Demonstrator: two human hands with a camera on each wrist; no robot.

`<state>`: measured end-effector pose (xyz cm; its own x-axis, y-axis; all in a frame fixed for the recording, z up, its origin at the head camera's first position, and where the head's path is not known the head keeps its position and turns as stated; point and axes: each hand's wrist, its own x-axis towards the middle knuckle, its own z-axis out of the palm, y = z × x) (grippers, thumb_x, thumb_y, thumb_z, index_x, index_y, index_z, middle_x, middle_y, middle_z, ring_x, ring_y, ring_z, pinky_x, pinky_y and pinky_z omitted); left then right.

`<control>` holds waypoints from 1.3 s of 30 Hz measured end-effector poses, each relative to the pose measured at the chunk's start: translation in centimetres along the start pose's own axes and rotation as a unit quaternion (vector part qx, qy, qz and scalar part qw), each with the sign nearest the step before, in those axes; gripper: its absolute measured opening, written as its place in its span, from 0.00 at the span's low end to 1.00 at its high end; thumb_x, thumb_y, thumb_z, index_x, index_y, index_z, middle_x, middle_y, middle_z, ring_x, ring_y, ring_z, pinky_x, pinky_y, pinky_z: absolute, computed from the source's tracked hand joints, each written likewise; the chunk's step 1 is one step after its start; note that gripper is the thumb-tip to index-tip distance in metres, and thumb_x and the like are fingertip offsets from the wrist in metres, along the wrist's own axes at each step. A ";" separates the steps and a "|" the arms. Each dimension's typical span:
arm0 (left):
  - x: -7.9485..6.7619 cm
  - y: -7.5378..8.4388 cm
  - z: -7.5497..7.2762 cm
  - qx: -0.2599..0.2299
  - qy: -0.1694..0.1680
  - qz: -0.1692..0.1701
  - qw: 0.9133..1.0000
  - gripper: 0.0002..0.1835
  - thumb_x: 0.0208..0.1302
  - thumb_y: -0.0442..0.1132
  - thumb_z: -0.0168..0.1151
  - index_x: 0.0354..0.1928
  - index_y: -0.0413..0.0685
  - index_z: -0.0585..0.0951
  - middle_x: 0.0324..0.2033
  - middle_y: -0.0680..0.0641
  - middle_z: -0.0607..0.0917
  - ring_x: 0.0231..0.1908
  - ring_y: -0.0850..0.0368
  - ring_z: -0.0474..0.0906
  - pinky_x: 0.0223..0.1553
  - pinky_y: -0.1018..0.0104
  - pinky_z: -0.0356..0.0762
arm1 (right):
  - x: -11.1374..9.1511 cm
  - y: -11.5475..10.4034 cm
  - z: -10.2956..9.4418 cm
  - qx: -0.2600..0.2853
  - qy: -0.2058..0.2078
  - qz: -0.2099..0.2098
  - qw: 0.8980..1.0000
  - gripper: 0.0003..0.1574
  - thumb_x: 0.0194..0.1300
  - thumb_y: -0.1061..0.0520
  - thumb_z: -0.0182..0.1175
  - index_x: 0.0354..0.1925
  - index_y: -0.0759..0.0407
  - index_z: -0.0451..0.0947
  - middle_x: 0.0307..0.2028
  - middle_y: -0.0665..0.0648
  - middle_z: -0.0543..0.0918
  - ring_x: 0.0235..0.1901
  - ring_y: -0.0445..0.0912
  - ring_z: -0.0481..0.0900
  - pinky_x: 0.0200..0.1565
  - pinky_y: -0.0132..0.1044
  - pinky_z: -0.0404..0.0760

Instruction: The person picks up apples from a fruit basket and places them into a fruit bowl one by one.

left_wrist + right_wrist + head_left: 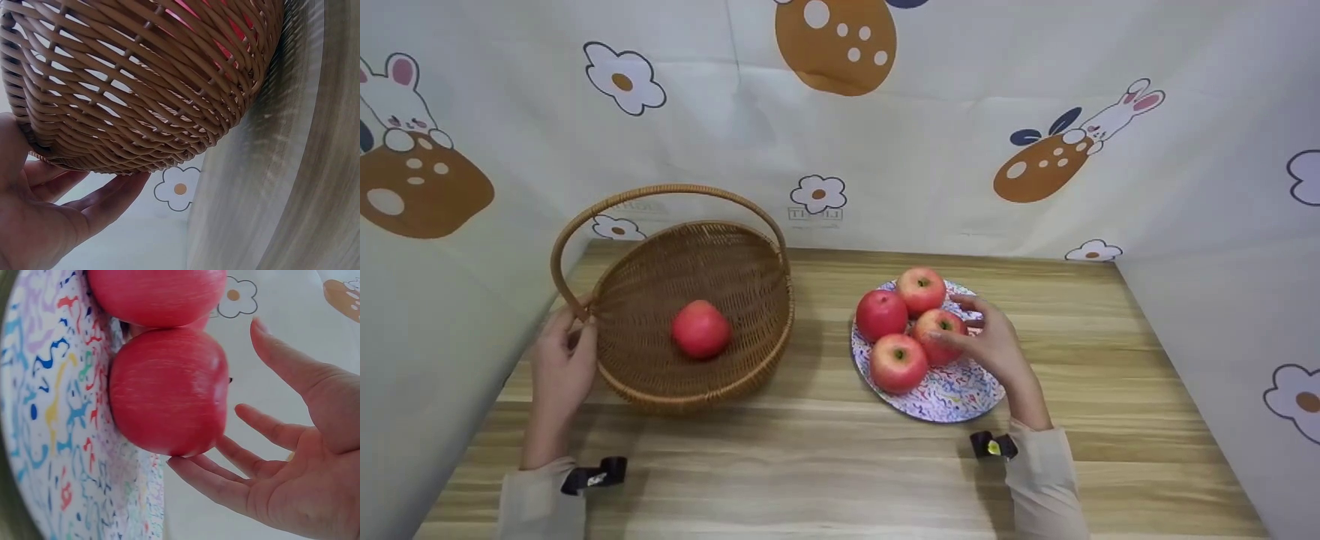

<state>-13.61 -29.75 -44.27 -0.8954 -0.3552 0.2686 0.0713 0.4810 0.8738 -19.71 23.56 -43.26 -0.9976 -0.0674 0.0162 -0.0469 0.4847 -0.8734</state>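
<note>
My left hand (564,362) grips the rim of a wicker basket (690,394) near the foot of its arched handle. In the left wrist view, fingers (115,197) lie against the woven side of the basket. One red apple (702,330) sits inside it. On the right, several apples rest together on a patterned plate (952,401). My right hand (997,341) reaches over the right of the plate, thumb and fingers spread about the nearest apple (169,391). The right wrist view shows a fingertip at that apple's edge; whether it touches cannot be told.
Basket and plate stand on a wood-grain table (825,450), the basket left and the plate right. Behind them hangs a pale cloth (930,150) printed with flowers and rabbits, and it also lines both sides. A band with a black device (594,475) is on each wrist.
</note>
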 end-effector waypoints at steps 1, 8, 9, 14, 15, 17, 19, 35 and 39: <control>0.0 0.0 0.0 0.002 0.001 0.000 1.000 0.24 0.80 0.33 0.46 0.71 0.32 0.74 0.68 0.33 0.74 0.68 0.36 0.71 0.48 0.89 0.69 | -0.1 -0.1 0.0 -0.002 0.002 -0.002 1.000 0.41 0.63 0.61 0.76 0.69 0.72 0.72 0.66 0.77 0.74 0.60 0.70 0.78 0.60 0.56 0.82; 0.0 0.1 0.0 0.008 0.007 0.004 1.000 0.23 0.80 0.33 0.47 0.70 0.32 0.76 0.67 0.34 0.76 0.68 0.38 0.71 0.49 0.89 0.69 | -0.4 -0.9 -0.2 -0.003 0.014 -0.025 1.000 0.39 0.63 0.62 0.75 0.68 0.74 0.73 0.67 0.76 0.75 0.63 0.71 0.75 0.63 0.62 0.78; 0.0 0.1 0.0 0.009 0.007 0.003 1.000 0.23 0.80 0.33 0.47 0.70 0.32 0.76 0.67 0.34 0.76 0.69 0.39 0.70 0.50 0.88 0.70 | -0.4 -1.0 -0.2 -0.004 0.016 -0.028 0.999 0.39 0.64 0.62 0.75 0.68 0.74 0.73 0.67 0.75 0.75 0.63 0.71 0.75 0.63 0.62 0.78; 0.0 0.1 0.0 0.010 0.006 0.002 1.000 0.23 0.80 0.33 0.47 0.70 0.32 0.76 0.67 0.33 0.76 0.69 0.42 0.69 0.52 0.86 0.70 | -0.5 -1.4 -0.3 -0.004 0.019 -0.029 0.999 0.38 0.64 0.62 0.75 0.68 0.73 0.73 0.68 0.74 0.75 0.63 0.71 0.75 0.63 0.62 0.78; 0.0 0.1 0.0 0.010 0.008 0.002 1.000 0.23 0.80 0.33 0.47 0.70 0.33 0.76 0.67 0.34 0.76 0.68 0.43 0.70 0.51 0.86 0.71 | -0.5 -1.5 -0.3 -0.003 0.020 -0.028 0.999 0.38 0.64 0.63 0.75 0.68 0.73 0.73 0.68 0.73 0.75 0.63 0.71 0.75 0.63 0.62 0.78; 0.0 0.1 0.1 0.012 0.012 0.005 1.000 0.22 0.80 0.34 0.48 0.70 0.34 0.77 0.67 0.37 0.77 0.65 0.46 0.72 0.50 0.87 0.71 | -0.5 -1.7 -0.3 -0.002 0.019 -0.028 0.999 0.39 0.64 0.63 0.74 0.68 0.73 0.72 0.68 0.73 0.75 0.63 0.71 0.75 0.64 0.62 0.78; -0.1 0.2 0.2 0.013 0.016 0.008 1.000 0.22 0.80 0.34 0.48 0.69 0.34 0.77 0.67 0.38 0.77 0.63 0.49 0.73 0.48 0.88 0.70 | -0.6 -1.9 -0.3 0.000 0.021 -0.028 0.999 0.39 0.64 0.63 0.74 0.69 0.73 0.72 0.68 0.73 0.75 0.63 0.71 0.75 0.64 0.61 0.79; -0.1 0.4 0.1 0.009 0.010 0.004 1.000 0.22 0.80 0.34 0.48 0.69 0.32 0.77 0.67 0.38 0.77 0.68 0.43 0.70 0.51 0.87 0.70 | -1.3 -3.4 -0.3 0.029 0.021 -0.054 0.998 0.35 0.66 0.65 0.72 0.68 0.73 0.73 0.67 0.73 0.76 0.63 0.68 0.77 0.65 0.63 0.77; -0.1 0.4 0.0 0.005 0.006 0.004 1.000 0.22 0.80 0.34 0.48 0.69 0.31 0.76 0.68 0.37 0.76 0.68 0.41 0.70 0.51 0.87 0.70 | -1.6 -3.8 -0.1 0.040 0.016 -0.060 0.997 0.34 0.66 0.67 0.72 0.68 0.73 0.74 0.67 0.72 0.76 0.62 0.67 0.77 0.64 0.60 0.80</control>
<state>-13.51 -29.51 -43.99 -0.8894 -0.3604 0.2812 0.0747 0.4924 0.8672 -17.99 21.94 -39.92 -0.9863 -0.0915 0.1373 -0.1628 0.4038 -0.9003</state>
